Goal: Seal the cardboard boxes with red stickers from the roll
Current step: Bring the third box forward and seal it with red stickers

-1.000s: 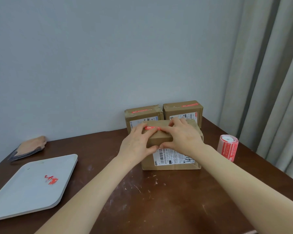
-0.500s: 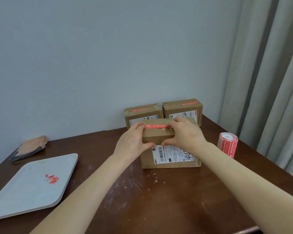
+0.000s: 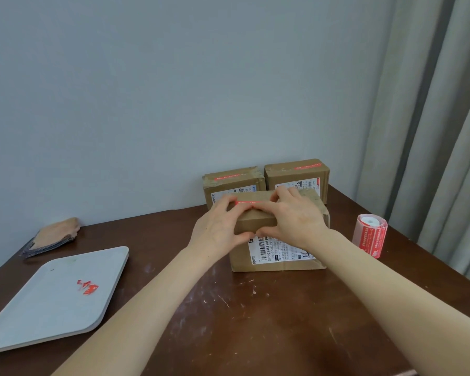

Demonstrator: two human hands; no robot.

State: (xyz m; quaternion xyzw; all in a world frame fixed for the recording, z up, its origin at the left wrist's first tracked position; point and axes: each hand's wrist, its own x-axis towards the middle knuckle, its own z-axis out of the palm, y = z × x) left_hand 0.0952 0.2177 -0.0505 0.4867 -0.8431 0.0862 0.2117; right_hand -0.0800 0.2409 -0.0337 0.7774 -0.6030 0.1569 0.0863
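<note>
Cardboard box (image 3: 257, 222) gripped from both sides.
Left hand (image 3: 217, 226) and right hand (image 3: 299, 218) clasp it, fingertips (image 3: 277, 194) pressing its red sticker (image 3: 246, 203); roll (image 3: 371, 236) stands to its right.

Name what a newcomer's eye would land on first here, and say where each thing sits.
The left hand and right hand grip the front box mid-table, pressing a red sticker onto its top. To the right stands the bright sticker roll; at left, red scraps lie on a grey tray.
</note>
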